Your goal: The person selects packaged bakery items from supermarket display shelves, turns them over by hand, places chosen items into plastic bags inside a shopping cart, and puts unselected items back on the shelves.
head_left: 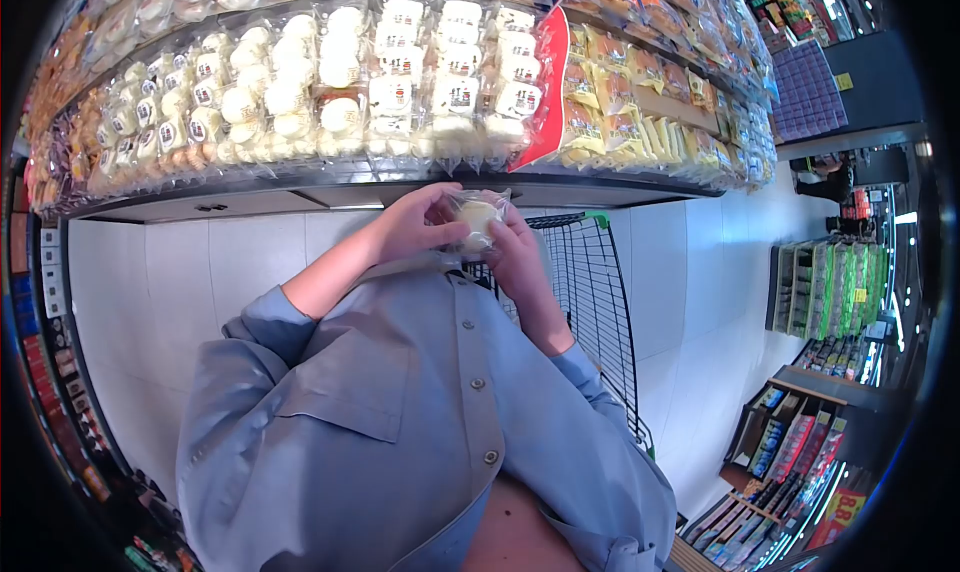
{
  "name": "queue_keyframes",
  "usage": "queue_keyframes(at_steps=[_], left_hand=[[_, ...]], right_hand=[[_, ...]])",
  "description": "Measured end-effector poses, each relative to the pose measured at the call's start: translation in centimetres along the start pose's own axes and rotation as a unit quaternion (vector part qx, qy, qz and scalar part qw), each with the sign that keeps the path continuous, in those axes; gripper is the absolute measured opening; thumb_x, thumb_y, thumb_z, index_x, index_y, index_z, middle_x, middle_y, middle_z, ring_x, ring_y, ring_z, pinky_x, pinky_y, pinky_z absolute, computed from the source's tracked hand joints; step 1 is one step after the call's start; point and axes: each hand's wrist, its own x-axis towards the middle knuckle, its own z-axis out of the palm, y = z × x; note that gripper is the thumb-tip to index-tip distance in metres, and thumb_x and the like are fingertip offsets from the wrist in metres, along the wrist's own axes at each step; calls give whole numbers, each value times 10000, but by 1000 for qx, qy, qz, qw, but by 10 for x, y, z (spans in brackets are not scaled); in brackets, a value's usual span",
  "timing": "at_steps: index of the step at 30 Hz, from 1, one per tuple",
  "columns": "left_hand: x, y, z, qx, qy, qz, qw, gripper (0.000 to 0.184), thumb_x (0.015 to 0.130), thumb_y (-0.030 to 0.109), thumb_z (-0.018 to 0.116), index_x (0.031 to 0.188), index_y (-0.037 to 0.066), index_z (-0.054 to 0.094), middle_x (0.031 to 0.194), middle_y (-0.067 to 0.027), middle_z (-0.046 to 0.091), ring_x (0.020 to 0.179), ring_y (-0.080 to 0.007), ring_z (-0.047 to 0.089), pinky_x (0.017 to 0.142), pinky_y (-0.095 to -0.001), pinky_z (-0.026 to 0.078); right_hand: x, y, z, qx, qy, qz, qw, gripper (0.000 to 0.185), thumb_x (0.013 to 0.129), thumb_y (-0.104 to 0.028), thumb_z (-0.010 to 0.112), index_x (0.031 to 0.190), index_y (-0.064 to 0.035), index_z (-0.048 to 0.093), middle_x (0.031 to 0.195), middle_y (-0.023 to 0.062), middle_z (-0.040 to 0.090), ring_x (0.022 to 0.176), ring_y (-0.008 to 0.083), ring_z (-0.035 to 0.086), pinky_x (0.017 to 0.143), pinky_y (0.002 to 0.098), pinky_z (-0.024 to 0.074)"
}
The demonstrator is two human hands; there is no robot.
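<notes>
A clear plastic packet with a pale round bun-like pastry (481, 219) is held in front of my chest. The fingers of my left hand (418, 222) close on its left side. On its right side my right hand (517, 249) grips the wrapper, thumb against the front. The wrapper's crinkled top edge sticks up between the hands. Beyond them, a shelf carries rows of similar bagged white pastries (340, 117), several with dark printing. A black wire shopping cart (590, 292) with green corners stands close by on the right, partly hidden by my right arm.
The shelf's dark front edge (300, 184) runs across just past my hands. A red divider (545, 92) separates the white pastries from yellow-wrapped packets (610, 107). Pale floor tiles (660, 272) lie around me. At the right stand a green-lined display rack (825, 290) and boxed goods (790, 437).
</notes>
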Motion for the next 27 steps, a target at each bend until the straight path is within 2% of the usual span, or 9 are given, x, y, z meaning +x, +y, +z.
queue_keyframes(at_steps=[3,5,6,9,15,17,19,21,27], left_hand=[[-15,22,-12,123,71,28,989,929,767,255,820,1501,39,293,1332,-142,515,1176,-246,539,972,-357,454],[-23,33,-20,339,54,188,920,1001,714,250,838,1514,60,268,1516,-193,344,1379,-320,374,1109,-417,354],[-27,46,-19,359,9,162,919,997,692,222,816,1510,70,268,1570,-192,245,1455,-346,232,1176,-447,257],[-20,47,-11,513,-30,227,827,935,701,194,778,1496,95,296,1566,-175,257,1445,-342,254,1173,-444,265],[-19,65,-18,504,-48,142,850,764,730,122,701,1427,136,388,1444,-141,403,1351,-339,371,1131,-444,310],[-23,59,-29,511,-18,132,849,730,729,118,698,1401,132,415,1369,-132,469,1293,-337,430,1100,-440,346],[-34,49,-54,380,96,373,841,666,707,139,729,1324,115,479,1209,-136,522,1165,-326,495,1029,-433,392],[-46,69,-70,447,171,157,864,634,685,147,751,1269,90,511,1186,-143,528,1151,-338,499,1020,-436,386],[-41,56,-134,567,376,144,718,628,657,134,782,1224,85,517,1168,-133,511,1157,-326,481,1000,-431,370]], right_hand=[[1,-21,8,37,-11,51,998,481,978,-111,513,1438,-30,399,1307,117,549,1151,210,582,904,352,527],[9,-22,3,14,-19,66,998,491,969,-114,533,1436,-27,410,1268,102,582,1107,195,611,881,337,537],[13,-25,1,-48,-42,88,994,480,967,-119,540,1425,-28,429,1244,89,599,1077,179,623,864,326,542],[24,-32,6,-136,-93,123,979,445,962,-135,561,1387,-25,484,1177,54,637,1005,140,647,805,299,554],[37,-46,34,-202,-137,133,960,416,979,-166,518,1366,-15,495,1202,69,623,1033,142,636,807,292,547],[34,-49,44,-95,-141,149,974,432,1004,-241,466,1366,-4,482,1228,108,615,1060,184,629,849,317,535],[27,-46,41,-75,-120,119,983,452,1009,-276,458,1371,-7,467,1225,127,618,1046,207,633,843,333,536],[20,-43,31,-53,-94,84,991,472,1014,-312,450,1377,-10,453,1222,146,621,1032,229,636,838,349,537],[12,-25,-17,-4,-49,99,994,444,1017,-289,444,1352,2,463,1242,174,606,1042,255,630,845,370,531]])
